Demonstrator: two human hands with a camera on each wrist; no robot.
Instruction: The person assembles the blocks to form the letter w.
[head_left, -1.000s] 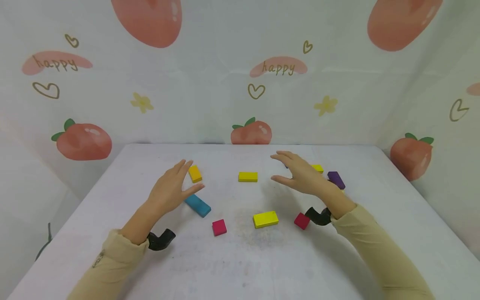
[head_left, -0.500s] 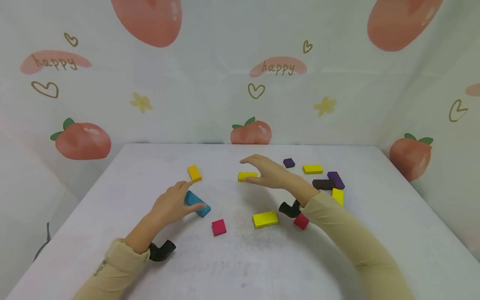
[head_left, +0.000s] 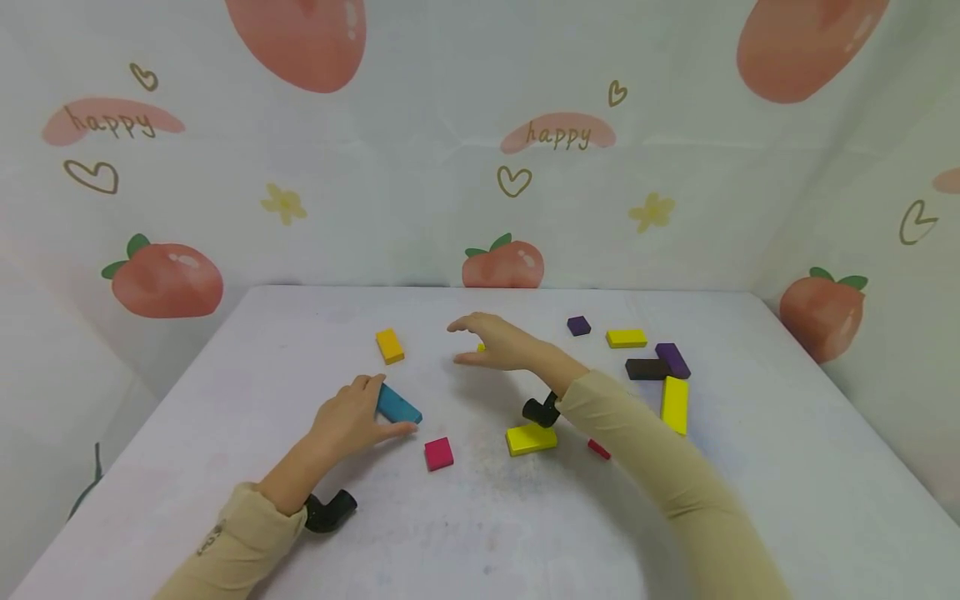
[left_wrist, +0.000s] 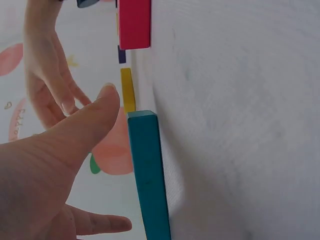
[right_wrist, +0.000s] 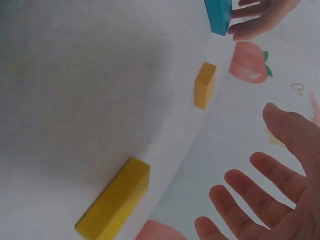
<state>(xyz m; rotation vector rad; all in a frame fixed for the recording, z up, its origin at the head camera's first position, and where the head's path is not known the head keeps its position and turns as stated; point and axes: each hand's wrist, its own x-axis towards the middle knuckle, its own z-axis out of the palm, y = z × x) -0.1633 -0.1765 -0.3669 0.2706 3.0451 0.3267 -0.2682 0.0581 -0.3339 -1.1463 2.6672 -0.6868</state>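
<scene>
My left hand (head_left: pixel 347 423) is spread over a blue block (head_left: pixel 401 406), its fingers near the far end and its thumb off the near side. In the left wrist view the thumb (left_wrist: pixel 95 117) stands apart from this blue block (left_wrist: pixel 148 175). My right hand (head_left: pixel 498 343) hovers above the table's back middle, fingers and thumb parted with nothing between them. It covers most of a yellow block (head_left: pixel 481 347), which shows better as the yellow block (right_wrist: pixel 117 202) in the right wrist view. An orange block (head_left: pixel 390 346) lies between and beyond the hands.
A red block (head_left: pixel 438 454) and a yellow block (head_left: pixel 531 439) lie nearer on the white table (head_left: pixel 420 542). A second red block (head_left: pixel 599 449) is partly behind the right sleeve. To the right lie yellow, purple (head_left: pixel 672 360) and dark brown (head_left: pixel 647 369) blocks. A printed curtain hangs behind.
My right hand has swept left from the back right to over the middle yellow block, uncovering blocks at the right. My left hand has moved down and slightly right, to the blue block.
</scene>
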